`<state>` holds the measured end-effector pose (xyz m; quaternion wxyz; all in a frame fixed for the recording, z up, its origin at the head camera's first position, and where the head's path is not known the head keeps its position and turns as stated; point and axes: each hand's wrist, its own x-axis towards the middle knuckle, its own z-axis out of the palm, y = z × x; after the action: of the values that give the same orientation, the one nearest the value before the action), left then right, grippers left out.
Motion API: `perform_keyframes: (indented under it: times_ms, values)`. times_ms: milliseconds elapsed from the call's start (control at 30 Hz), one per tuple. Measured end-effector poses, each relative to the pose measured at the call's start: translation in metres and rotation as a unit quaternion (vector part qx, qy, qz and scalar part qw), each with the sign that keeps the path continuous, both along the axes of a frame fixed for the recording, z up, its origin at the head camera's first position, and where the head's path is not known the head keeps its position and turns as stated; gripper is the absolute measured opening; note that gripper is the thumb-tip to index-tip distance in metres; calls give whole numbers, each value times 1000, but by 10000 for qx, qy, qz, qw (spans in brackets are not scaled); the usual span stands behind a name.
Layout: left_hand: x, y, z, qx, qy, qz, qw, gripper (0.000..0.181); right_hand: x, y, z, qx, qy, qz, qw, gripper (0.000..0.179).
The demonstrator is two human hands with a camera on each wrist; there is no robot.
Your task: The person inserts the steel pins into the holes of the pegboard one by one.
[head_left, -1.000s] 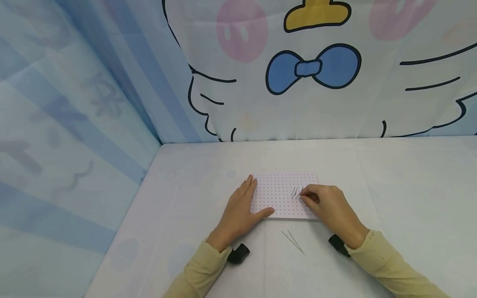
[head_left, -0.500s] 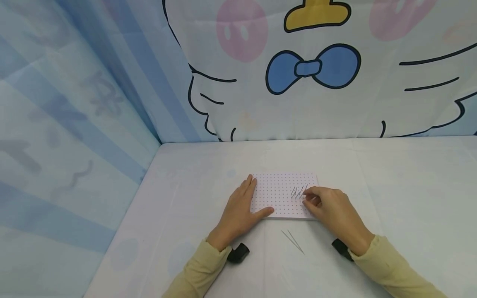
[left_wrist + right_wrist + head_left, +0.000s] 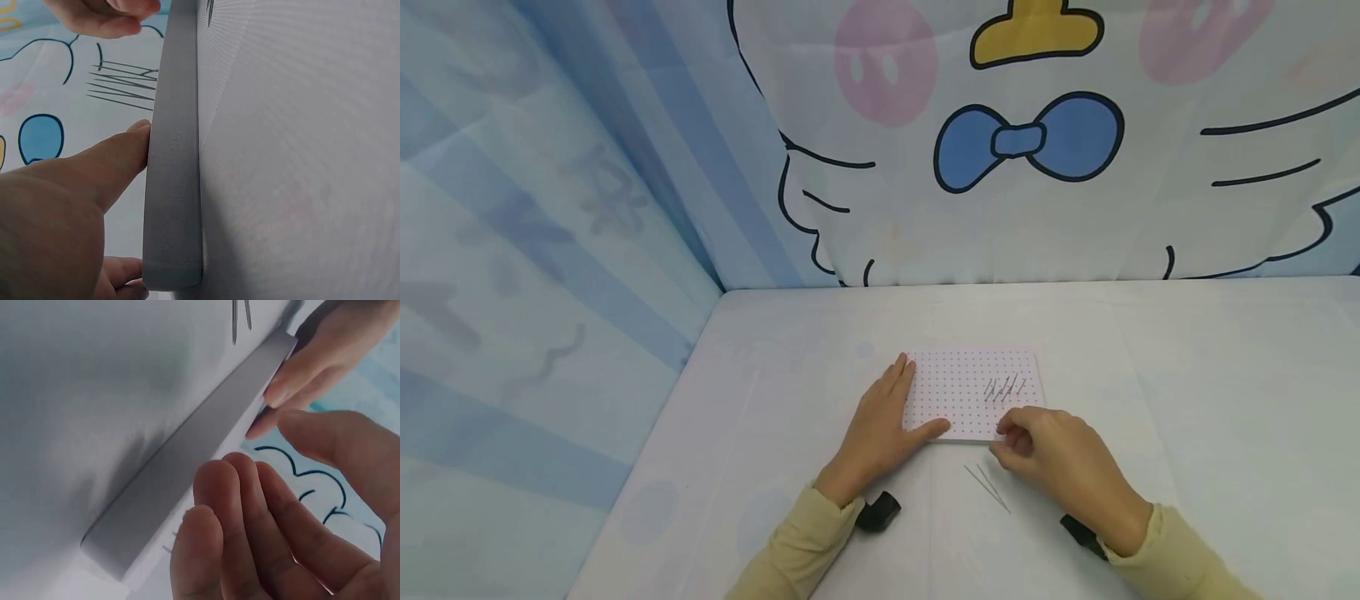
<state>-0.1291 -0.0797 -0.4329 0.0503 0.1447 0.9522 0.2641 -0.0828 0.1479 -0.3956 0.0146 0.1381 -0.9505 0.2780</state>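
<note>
A white board (image 3: 955, 387) dotted with rows of small holes lies on the table. Several thin metal needles (image 3: 1006, 388) stand in a row toward its right side, and they show tilted in the left wrist view. My left hand (image 3: 876, 429) rests on the board's left side, fingers straight along the edge and thumb on the near left part. Over the near right edge hovers my right hand (image 3: 1067, 458); its thumb and fingertips are apart, with nothing seen between them. Two loose needles (image 3: 988, 489) lie crossed on the table in front of the board.
The white-covered table (image 3: 805, 350) runs back to a printed curtain (image 3: 910, 225) with a cartoon figure. A blue-striped curtain (image 3: 550, 333) hangs on the left. A black wrist camera (image 3: 878, 512) sits at the left sleeve.
My right hand has let go of a needle that now stands at the row's right end, and has drawn back toward the board's near edge. My left hand has stayed in place.
</note>
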Motion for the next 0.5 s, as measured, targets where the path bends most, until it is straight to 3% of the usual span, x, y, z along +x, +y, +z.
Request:
perform_keyframes:
  times_ms: [267,500]
  values:
    - [0,0,-1,45,34,-40,10000,97,9,-10,-8,34,-546,109,9984,12]
    - [0,-1,-2,6,37,-48,10000,97,10,-14,-16,218,-559,132,9981,20]
